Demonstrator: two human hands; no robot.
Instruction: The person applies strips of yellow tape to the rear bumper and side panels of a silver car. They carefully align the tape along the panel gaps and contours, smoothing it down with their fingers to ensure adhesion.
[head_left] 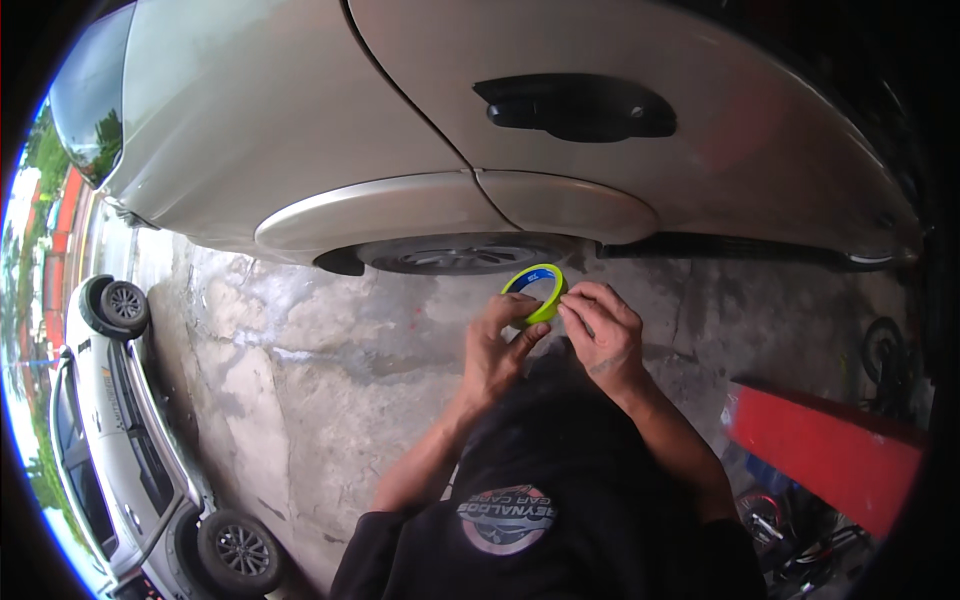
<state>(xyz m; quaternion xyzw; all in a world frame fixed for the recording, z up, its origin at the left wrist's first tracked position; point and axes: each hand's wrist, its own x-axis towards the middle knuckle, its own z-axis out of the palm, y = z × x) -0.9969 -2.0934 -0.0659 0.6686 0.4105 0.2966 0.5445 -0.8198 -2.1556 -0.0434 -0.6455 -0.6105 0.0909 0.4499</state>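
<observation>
A roll of yellow-green tape (549, 312) with a blue inner core is held up in front of me, beside the car's wheel arch. My left hand (497, 345) grips the roll at its lower left, the thumb and fingers on its rim. Close against the roll's right edge, my right hand (605, 335) has its thumb and fingertips pinched together. Whether a tape end lies in that pinch is too small to make out. Beyond both hands stands a beige car (400, 130), with a black door handle (575, 107) on its side.
Below the car's flared arch sits its rear wheel (465, 252). Stained concrete floor (330, 400) spreads around me. A white pickup (130, 430) is parked at the left. At the right are a red panel-like object (820, 445) and a dark bicycle-like wheel (882, 350).
</observation>
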